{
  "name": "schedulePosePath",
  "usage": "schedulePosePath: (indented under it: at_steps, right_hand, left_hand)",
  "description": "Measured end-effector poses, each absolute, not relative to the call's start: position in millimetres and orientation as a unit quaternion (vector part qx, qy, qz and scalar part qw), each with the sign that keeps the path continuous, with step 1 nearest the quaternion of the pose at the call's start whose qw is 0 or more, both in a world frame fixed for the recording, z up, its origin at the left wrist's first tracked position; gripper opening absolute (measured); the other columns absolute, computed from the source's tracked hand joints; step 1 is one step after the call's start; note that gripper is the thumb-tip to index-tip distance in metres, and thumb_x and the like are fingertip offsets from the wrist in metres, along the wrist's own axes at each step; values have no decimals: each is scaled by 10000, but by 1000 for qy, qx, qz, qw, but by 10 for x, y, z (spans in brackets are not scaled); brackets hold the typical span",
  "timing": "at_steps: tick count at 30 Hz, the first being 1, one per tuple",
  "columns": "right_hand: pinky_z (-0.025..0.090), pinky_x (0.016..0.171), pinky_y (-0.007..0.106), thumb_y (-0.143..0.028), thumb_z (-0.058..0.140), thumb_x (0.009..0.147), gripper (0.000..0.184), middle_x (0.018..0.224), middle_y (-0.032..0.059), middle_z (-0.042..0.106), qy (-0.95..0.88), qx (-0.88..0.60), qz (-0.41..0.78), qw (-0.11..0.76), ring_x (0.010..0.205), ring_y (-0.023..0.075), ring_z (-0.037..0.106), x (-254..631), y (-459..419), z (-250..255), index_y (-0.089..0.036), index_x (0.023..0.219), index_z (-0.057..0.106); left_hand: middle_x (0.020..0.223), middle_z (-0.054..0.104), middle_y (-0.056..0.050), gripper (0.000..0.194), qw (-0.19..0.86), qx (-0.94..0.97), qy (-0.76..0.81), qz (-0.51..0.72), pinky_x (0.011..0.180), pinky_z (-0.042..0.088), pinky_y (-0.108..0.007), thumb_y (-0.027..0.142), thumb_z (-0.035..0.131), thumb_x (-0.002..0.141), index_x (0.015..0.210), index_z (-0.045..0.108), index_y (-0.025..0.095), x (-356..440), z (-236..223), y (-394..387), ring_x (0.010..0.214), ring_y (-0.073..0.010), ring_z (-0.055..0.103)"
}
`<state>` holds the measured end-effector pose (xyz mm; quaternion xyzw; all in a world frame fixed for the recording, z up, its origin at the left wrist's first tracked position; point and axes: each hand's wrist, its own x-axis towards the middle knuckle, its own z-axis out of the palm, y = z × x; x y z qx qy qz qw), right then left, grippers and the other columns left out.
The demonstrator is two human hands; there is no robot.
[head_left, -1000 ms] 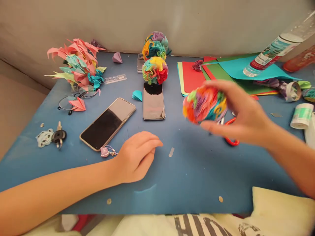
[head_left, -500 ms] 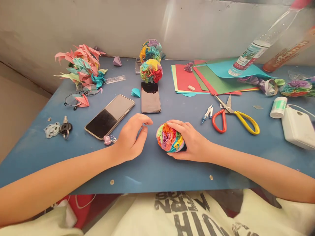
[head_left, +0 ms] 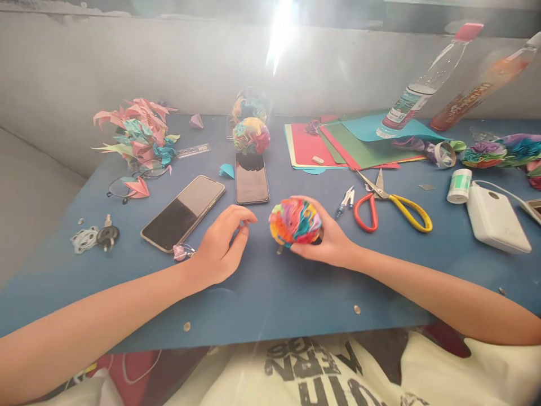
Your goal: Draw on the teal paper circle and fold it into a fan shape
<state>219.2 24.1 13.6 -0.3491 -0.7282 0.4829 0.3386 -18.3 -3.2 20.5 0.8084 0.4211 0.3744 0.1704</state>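
Note:
My right hand [head_left: 330,237] grips a multicoloured paper ball [head_left: 296,223] made of curled, ruffled strips, its thumb low on the near side and its fingers behind. The ball is slightly blurred. To the left, my left hand [head_left: 224,242] rests over the table, loosely curled, thumb and fingers a little apart, with nothing visible in it. A pink charm [head_left: 181,252] lies beside its wrist, attached to the larger phone [head_left: 183,213]. A similar ruffled ball [head_left: 251,135] sits behind the smaller phone [head_left: 252,180], with another ball [head_left: 249,106] at its back.
Scissors [head_left: 412,213] with red and yellow handles lie right of centre, near a compass [head_left: 344,203]. Coloured paper sheets [head_left: 302,149] carry a leaning bottle [head_left: 408,104]. A white power bank [head_left: 499,220] is at right. Keys [head_left: 109,234], glasses [head_left: 120,187] and folded paper pieces [head_left: 141,127] are left.
My right hand has raised and turned the paper ball, showing different colours. My left hand stays almost in place. The view has tilted up and a bright glare shows on the wall.

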Motion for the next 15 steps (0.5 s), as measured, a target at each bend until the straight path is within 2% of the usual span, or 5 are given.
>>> schedulePosePath:
  at_steps: [4,7,10,13,15]
  right_hand:
    - [509,877,435,-636,433,831,586,1159,105,617,-603,-329,631,361,1059,268,611,2266,393,192,-214,1237,473]
    - [508,827,430,-613,261,897,577,1087,99,649,-572,-289,683,351,971,254,643,2307,462,193,-201,1206,521]
    - [491,811,389,-620,318,887,569,1048,97,661,-519,-265,726,366,912,232,649,2308,466,194,-189,1186,538]
    - [481,786,342,-660,411,841,580,1015,94,670,-466,-247,767,366,859,208,647,2358,469,314,-176,1114,578]
    - [486,738,319,-709,379,823,630,985,93,677,-417,-241,785,390,807,193,646,2452,501,454,-173,1074,596]
  left_hand:
    - [1092,548,-85,234,179,833,416,317,839,457,-305,115,340,927,1084,500,182,-189,205,-16,986,-161,537]
    - [1284,519,-114,328,152,907,335,205,971,392,-370,146,349,937,1245,459,171,-164,215,-5,1180,-205,481]
    - [1354,514,-98,366,93,953,262,117,1016,324,-420,182,342,954,1305,444,166,-131,225,-6,1258,-233,442]
    - [1381,500,-79,383,49,963,246,96,1015,309,-418,201,330,964,1329,438,160,-124,226,-16,1272,-231,438]
    - [1406,474,-62,396,36,965,245,87,1010,316,-404,195,334,962,1346,428,167,-137,217,-20,1277,-223,436]
